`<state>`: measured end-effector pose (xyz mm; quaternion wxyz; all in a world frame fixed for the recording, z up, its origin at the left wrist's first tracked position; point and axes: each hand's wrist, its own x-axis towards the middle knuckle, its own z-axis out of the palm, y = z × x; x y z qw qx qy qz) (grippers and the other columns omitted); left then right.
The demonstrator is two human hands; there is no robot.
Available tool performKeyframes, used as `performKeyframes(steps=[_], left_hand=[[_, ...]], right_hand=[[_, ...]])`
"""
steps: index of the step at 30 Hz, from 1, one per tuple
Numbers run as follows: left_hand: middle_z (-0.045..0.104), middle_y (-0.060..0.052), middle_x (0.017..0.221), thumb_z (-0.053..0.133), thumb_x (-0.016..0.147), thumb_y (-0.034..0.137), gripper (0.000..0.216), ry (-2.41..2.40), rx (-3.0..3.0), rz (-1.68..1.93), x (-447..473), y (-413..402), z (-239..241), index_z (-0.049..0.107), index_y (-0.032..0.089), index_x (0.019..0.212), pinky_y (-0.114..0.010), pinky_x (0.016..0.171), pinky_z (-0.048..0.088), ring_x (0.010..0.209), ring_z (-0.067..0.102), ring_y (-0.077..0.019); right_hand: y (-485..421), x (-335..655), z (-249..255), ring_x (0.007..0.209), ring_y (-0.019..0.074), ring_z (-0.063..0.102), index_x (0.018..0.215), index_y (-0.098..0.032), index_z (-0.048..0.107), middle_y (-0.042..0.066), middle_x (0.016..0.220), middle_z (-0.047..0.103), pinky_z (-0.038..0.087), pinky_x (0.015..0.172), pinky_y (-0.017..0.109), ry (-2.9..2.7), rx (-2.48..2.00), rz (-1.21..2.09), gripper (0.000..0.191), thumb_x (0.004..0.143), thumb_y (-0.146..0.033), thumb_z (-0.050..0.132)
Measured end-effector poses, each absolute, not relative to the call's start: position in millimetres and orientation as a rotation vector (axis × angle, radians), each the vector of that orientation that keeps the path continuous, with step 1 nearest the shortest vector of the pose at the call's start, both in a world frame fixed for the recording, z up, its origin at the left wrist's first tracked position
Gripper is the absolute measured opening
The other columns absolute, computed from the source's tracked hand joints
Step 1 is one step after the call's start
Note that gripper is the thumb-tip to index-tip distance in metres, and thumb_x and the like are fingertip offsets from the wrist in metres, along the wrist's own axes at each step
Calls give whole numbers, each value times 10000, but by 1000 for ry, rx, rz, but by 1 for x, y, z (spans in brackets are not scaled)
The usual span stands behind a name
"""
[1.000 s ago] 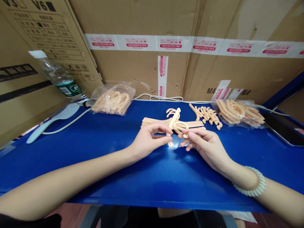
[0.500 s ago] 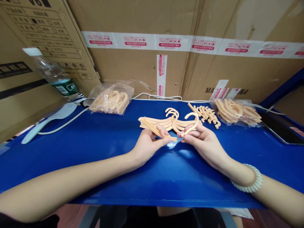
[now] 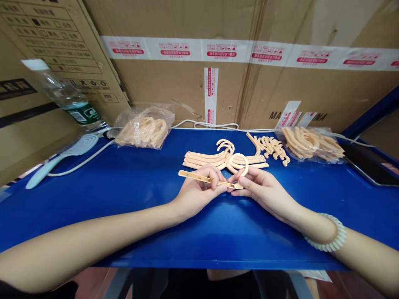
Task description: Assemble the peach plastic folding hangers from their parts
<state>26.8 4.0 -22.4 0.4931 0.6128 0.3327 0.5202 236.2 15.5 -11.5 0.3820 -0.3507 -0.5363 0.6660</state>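
Between thumb and fingers, my left hand (image 3: 199, 189) grips a slim peach hanger arm (image 3: 195, 176), its outer end pointing left. My right hand (image 3: 262, 187) pinches a curved peach hanger hook (image 3: 245, 164) by its lower end. The hook's base and the arm's inner end meet between my fingertips; whether they are joined I cannot tell. Just behind my hands lie several peach hangers (image 3: 204, 159), nested together with their hooks upward. Right of them is a row of loose hanger hooks (image 3: 271, 146).
Clear bags of peach hanger parts stand at back left (image 3: 143, 131) and back right (image 3: 311, 143). A hairbrush (image 3: 62, 160) and a plastic bottle (image 3: 68, 97) are at left, a dark phone (image 3: 370, 166) at right. A white cable (image 3: 215, 126) runs before the cardboard boxes (image 3: 174, 87).
The hook has come left and down onto the arm's inner end. The arm has turned flatter, its outer end lower than before. Both hands have drawn together.
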Motion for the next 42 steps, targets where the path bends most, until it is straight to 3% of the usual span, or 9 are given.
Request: performKeyframes(steps=[17, 32, 42], left_hand=[[591, -20, 829, 737, 828, 204, 345, 814, 1552, 1201, 26, 1, -26, 483, 172, 597, -256, 690, 534, 780, 659, -156], [602, -23, 791, 748, 802, 226, 351, 816, 1549, 1177, 27, 2, -24, 477, 182, 585, -259, 674, 527, 756, 637, -158], [605, -7, 752, 812, 745, 275, 275, 890, 1463, 1149, 28, 2, -24, 556, 178, 721, -272, 687, 529, 746, 631, -164]], right_hand=[[12, 234, -13, 709, 164, 748, 875, -184, 649, 29, 804, 755, 638, 724, 296, -1373, -936, 1637, 330, 803, -429, 859], [9, 232, -12, 656, 175, 732, 831, -195, 620, 24, 724, 741, 626, 682, 315, -1469, -966, 1510, 378, 776, -485, 857], [9, 230, -9, 647, 178, 718, 801, -199, 606, 23, 690, 723, 602, 649, 303, -1512, -980, 1493, 384, 787, -501, 842]])
